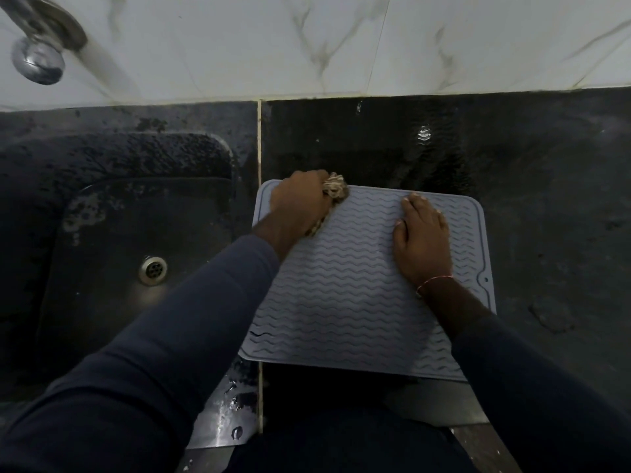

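A grey ridged mat [348,295] is lying flat on the dark wet countertop [546,186], its wavy grooves facing up and its near edge hanging slightly over the counter's front edge. The left hand [298,203] is sitting over the mat's far left corner, its fingers curling tightly round a bunched brown-and-cream scrubbing cloth [335,188], which is pressing against the mat's surface just inside that corner; a strip of the same cloth is showing beneath the palm, lying on the mat. The right hand [423,237] is resting palm-down on the mat's right half, towards the far edge, with its fingers lying straight and close together, gripping nothing and pressing on the ridges. A thin pink thread [434,282] is circling the right wrist above the mat's right side, and dark blue sleeves [177,336] are covering both forearms as they cross the mat's near edge. To the left of the mat, beyond a pale grout line [258,145], a dark sink [112,312] is sitting sunk in the counter, with a round metal drain [153,270] in its floor. Beyond the mat's far edge a white marbled wall [307,46] is rising, and far to the mat's upper left a chrome tap [37,59] is sticking out from it, looking blurred.
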Available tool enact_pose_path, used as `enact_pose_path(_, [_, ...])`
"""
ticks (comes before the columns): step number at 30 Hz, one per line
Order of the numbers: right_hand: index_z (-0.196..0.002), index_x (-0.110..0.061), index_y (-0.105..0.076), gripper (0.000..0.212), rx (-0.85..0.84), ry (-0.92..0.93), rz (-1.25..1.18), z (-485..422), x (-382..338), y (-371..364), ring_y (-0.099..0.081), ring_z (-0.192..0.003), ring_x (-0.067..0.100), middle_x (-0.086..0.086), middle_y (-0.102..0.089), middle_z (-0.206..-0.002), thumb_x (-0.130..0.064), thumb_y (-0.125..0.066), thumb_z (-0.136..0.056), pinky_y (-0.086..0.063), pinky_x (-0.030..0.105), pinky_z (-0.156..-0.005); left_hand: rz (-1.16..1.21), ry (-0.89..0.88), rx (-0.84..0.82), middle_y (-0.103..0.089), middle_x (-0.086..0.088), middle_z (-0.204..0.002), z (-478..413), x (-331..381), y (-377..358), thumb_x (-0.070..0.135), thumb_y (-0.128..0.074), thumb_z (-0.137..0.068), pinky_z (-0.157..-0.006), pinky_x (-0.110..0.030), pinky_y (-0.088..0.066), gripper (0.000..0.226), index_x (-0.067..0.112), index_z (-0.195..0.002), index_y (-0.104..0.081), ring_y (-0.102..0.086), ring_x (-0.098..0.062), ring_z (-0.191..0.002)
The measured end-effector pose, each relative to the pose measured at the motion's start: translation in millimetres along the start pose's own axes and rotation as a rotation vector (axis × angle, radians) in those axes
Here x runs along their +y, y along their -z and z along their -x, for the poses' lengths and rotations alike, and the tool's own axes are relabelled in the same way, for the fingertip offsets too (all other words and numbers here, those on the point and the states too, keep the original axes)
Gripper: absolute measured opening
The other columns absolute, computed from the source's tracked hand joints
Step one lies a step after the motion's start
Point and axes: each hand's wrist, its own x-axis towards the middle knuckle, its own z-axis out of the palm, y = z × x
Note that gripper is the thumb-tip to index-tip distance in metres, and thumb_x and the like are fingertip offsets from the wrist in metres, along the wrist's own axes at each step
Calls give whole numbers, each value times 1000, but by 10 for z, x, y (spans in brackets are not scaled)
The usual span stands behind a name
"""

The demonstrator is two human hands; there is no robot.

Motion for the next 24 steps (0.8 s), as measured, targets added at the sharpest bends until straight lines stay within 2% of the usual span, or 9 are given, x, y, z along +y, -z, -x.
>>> enact_pose_path(2, [-145, -12, -38, 48, 6, 5, -5, 3, 4, -2, -26, -144, 20, 8, -35, -153, -27, -38, -100, -9, 38, -118, -55, 27, 21, -68, -2, -98, 38, -154, 98, 46, -45, -94, -72, -32, -42, 28, 27, -106, -61, -64, -26, -90])
enact_pose_path(6, [-144, -11, -39, 47, 15, 9, -9, 8, 2, -6, -26, -144, 20, 9, -35, -153, -26, -39, -99, -11, 40, -119, -94, 74, 44, -68, -6, -105, 148, -532, 277, 45, -50, -92, -81, -39, -48, 29, 27, -112, -61, -64, -32, -97])
enact_pose_path(9, [-144, -10, -40, 47, 17, 12, -11, 13, 2, 3, -27, -143, 21, 9, -36, -152, -25, -39, -99, -12, 41, -119, -167, 151, 63, -67, -11, -108, 210, -755, 386, 43, -50, -90, -82, -42, -50, 31, 27, -115, -60, -64, -36, -98])
enact_pose_path(12, [-144, -10, -39, 47, 15, 12, -12, 15, -8, 14, -27, -143, 21, 9, -36, -152, -26, -39, -100, -13, 41, -119, -262, 257, 94, -66, -16, -107, 229, -821, 476, 36, -50, -90, -79, -42, -49, 28, 20, -111, -60, -63, -39, -96])
enact_pose_path(14, [-144, -10, -40, 47, 14, 7, -12, 12, -16, 16, -28, -143, 21, 10, -37, -152, -27, -39, -100, -13, 42, -119, -243, 271, 136, -66, -16, -105, 250, -745, 495, 34, -52, -90, -77, -41, -49, 25, 18, -108, -59, -63, -40, -95])
enact_pose_path(17, [-143, -9, -40, 47, 18, 6, -3, 4, -22, 14, -29, -142, 22, 10, -38, -151, -26, -40, -99, -15, 43, -119, -52, 150, 178, -68, -8, -100, 249, -369, 344, 40, -54, -91, -70, -34, -44, 28, 22, -111, -60, -65, -31, -91])
enact_pose_path(20, [-143, -10, -41, 47, 12, 4, 0, 11, -18, 15, -30, -142, 22, 10, -39, -150, -26, -41, -98, -15, 43, -119, 119, -24, 138, -66, -3, -106, 144, 197, 8, 42, -53, -92, -74, -32, -46, 32, 23, -118, -58, -63, -23, -95])
enact_pose_path(22, [-143, -10, -40, 48, 3, 6, 9, 6, -19, 23, -29, -142, 21, 9, -38, -151, -27, -40, -98, -15, 42, -119, 86, -87, 43, -59, -5, -117, 56, 536, -168, 40, -51, -94, -80, -35, -46, 38, 24, -128, -52, -60, -24, -103])
enact_pose_path(24, [-144, -11, -39, 49, -12, 0, 22, 0, -14, 24, -28, -143, 20, 8, -37, -152, -29, -38, -99, -15, 41, -120, -13, -91, -31, -53, -7, -124, -11, 707, -255, 38, -50, -95, -78, -35, -42, 41, 24, -134, -48, -57, -26, -106])
